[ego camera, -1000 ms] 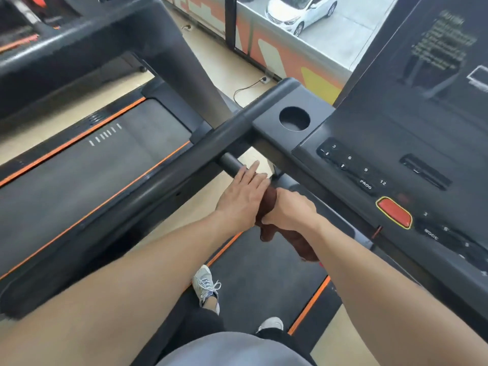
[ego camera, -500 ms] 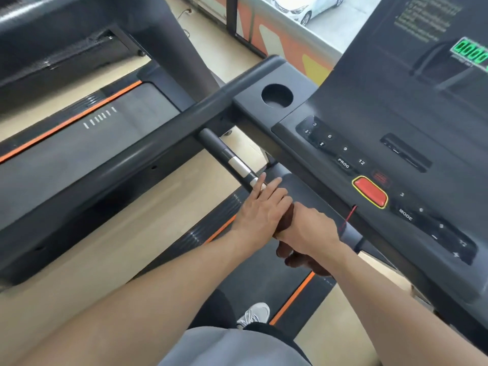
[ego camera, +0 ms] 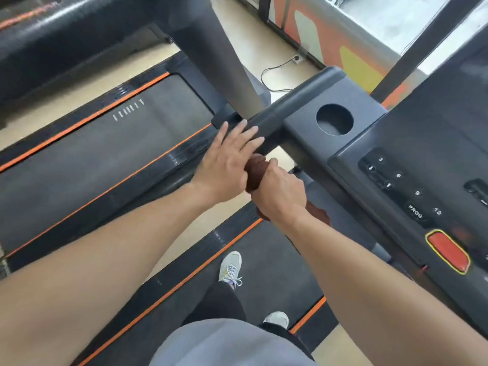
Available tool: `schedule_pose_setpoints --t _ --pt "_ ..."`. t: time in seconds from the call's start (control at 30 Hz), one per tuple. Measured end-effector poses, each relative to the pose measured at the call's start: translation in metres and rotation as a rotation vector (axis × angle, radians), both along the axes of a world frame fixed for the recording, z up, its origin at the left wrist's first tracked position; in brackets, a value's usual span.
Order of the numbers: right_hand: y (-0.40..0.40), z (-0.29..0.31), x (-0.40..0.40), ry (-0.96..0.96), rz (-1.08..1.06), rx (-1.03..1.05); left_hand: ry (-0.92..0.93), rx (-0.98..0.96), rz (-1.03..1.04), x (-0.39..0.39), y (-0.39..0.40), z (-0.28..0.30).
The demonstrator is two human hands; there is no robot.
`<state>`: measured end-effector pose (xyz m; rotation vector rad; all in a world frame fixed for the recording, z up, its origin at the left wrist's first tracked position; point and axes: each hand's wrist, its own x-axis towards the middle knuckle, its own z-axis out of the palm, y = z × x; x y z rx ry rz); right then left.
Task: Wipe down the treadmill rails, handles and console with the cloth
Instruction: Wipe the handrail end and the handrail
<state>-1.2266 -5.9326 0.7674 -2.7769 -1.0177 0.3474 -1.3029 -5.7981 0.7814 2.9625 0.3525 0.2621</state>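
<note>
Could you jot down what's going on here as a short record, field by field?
place: on a treadmill, beside another one
cloth: brown, wrapped round the handle under the console
right hand: grips the cloth
left hand: fingers straight, resting on the side rail
console: number buttons, red stop button, round cup hole
feet: white shoes on the belt

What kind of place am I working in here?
Most likely a gym or fitness room. You stand on a treadmill belt facing its console with numbered speed keys and a red stop button, and a second treadmill sits alongside on the left.
</note>
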Motion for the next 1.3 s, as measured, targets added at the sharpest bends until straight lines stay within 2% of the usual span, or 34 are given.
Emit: schedule_pose_setpoints --t 0.07,0.1,0.2,0.33,0.4,0.47,0.53,0.7,0.8,0.93,1.13,1.3 --pt "0.016 0.0 0.002 -0.01 0.009 0.01 -0.018 -0.099 0.179 0.001 0.028 0.003" --pt "0.019 -0.001 0.004 -0.007 0.015 0.016 0.029 -0.165 0.264 0.003 0.036 0.003" --pt "0.028 0.003 0.017 0.175 -0.015 0.013 0.199 -0.345 0.411 0.009 0.039 0.004" --pt "0.028 0.021 0.037 0.621 0.025 0.116 0.191 -0.256 0.387 0.009 0.033 0.011" --pt "0.02 0.023 0.039 0.7 -0.019 0.084 0.172 -0.14 0.274 0.006 0.028 0.012" --pt "0.002 0.024 0.036 0.66 -0.051 -0.026 0.187 -0.027 0.173 0.004 0.025 0.011" --pt "-0.025 0.023 0.028 0.61 -0.076 -0.105 0.197 0.012 0.17 0.005 0.024 0.01" --pt "-0.135 0.032 0.005 0.537 -0.138 -0.28 0.172 -0.082 0.228 0.002 0.02 0.012" --pt "-0.163 0.034 0.0 0.476 -0.17 -0.342 0.15 -0.088 0.239 0.002 0.019 0.013" --pt "-0.136 0.021 -0.004 0.315 -0.152 -0.277 0.136 -0.063 0.241 0.004 0.02 0.01" --pt "-0.009 0.018 0.005 0.213 -0.053 0.046 0.058 -0.065 0.248 0.006 0.021 0.005" --pt "0.022 0.009 0.012 0.162 -0.024 0.069 0.037 -0.049 0.253 0.007 0.023 0.004"
